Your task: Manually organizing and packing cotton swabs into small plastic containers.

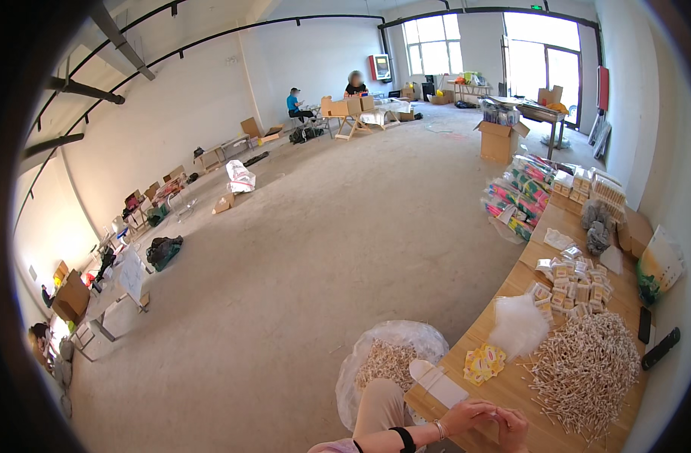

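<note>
Over the table's near edge, my left hand [468, 415] and my right hand [513, 430] meet with their fingers bent together. Whatever lies between them is hidden or too small to make out. Just right of the hands spreads a big loose heap of cotton swabs [587, 370]. Left of them lies a flat white piece with a rounded end [438, 383]. Small yellow printed cards [484, 364] are fanned out behind it, and a stack of clear plastic bags [517, 326] sits farther back. Beyond the heap, small packed bundles of swabs [579, 287] are piled up.
A clear sack [432, 337] of swabs stands on the floor beside my leg. Black objects [661, 349] lie by the wall at right. Bundled colourful packages [520, 189] and an open carton [498, 142] stand past the wooden table [496, 291]. Two people sit at far tables.
</note>
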Demonstrator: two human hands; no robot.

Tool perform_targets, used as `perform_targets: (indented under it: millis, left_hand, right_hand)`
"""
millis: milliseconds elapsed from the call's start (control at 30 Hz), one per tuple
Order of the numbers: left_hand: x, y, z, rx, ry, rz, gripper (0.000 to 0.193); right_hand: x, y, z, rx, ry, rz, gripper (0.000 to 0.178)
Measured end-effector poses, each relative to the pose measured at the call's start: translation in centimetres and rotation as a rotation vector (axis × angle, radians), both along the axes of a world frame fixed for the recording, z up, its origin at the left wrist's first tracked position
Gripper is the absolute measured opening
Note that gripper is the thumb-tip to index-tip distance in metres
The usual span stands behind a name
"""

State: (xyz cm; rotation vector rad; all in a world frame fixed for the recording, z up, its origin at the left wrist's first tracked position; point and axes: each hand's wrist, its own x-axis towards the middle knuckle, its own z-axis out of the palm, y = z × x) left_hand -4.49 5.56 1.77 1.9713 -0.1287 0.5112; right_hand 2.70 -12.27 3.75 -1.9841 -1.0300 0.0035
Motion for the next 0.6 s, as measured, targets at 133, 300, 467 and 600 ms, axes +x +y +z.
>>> perform_targets:
  millis: [133,300,467,600]
  left_hand:
    - [-0.3,-0.3,-0.4,0.042,0.035,0.019,0.022]
    - [-0.6,-0.2,0.3,0.086,-0.034,0.03,0.022]
    - [-0.1,0.3,0.4,0.188,-0.106,0.088,0.025]
    - [-0.9,0.1,1.1,0.313,-0.168,0.12,0.022]
  right_hand:
    - [0.0,-0.6,-1.3,-0.052,-0.038,-0.01,0.022]
    - [0.1,-1.3,-1.7,-0.124,0.1,0.048,0.035]
    - [0.7,1.5,1.3,0.061,-0.107,-0.071,0.011]
    - [0.2,0.8,0.3,0.025,-0.281,-0.029,0.011]
